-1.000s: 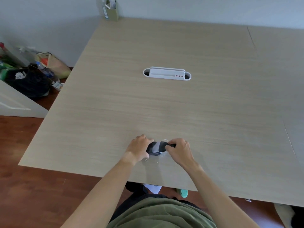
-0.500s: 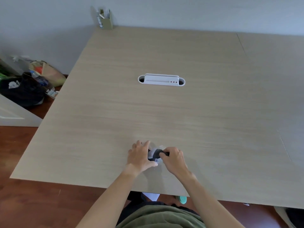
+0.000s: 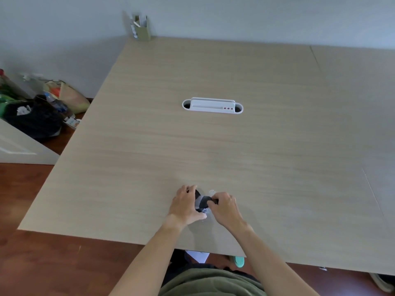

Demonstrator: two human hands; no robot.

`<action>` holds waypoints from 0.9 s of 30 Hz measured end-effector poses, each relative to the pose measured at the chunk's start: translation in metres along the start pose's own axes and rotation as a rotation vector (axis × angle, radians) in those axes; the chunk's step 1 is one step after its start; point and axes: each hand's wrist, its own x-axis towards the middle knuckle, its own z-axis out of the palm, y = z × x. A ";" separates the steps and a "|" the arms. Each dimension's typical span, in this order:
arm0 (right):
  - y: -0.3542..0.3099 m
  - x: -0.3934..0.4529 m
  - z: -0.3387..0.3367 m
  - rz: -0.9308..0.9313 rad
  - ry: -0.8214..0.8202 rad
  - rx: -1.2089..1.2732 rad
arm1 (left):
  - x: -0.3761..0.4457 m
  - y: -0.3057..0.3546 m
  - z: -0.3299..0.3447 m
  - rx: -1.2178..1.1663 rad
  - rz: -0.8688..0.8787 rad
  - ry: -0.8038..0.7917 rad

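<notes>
A small dark bundle with a grey band (image 3: 202, 202), wrapped in what looks like clear plastic, lies on the light wooden table (image 3: 213, 150) near its front edge. My left hand (image 3: 185, 205) curls over the bundle's left side and holds it. My right hand (image 3: 224, 207) pinches the bundle's right end with thumb and fingers. Most of the bundle is hidden under both hands.
A white oval cable-port insert (image 3: 212, 106) sits in the table's middle. A small green holder (image 3: 142, 28) stands at the far left corner by the wall. Bags and bottles (image 3: 42, 107) lie on the floor to the left.
Both hands have closed in around the bundle, so less of it shows. My head has tilted, shifting the table lower in view.
</notes>
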 end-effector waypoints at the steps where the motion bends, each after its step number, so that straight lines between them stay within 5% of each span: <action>1: 0.004 0.000 0.000 0.021 -0.002 -0.026 | -0.001 0.001 0.001 0.034 -0.025 0.009; 15: 0.005 -0.003 -0.001 0.096 0.014 -0.041 | 0.005 -0.001 -0.007 0.145 0.045 -0.104; 27: 0.008 -0.008 -0.005 0.110 0.052 -0.048 | -0.001 0.003 0.008 0.094 -0.020 0.018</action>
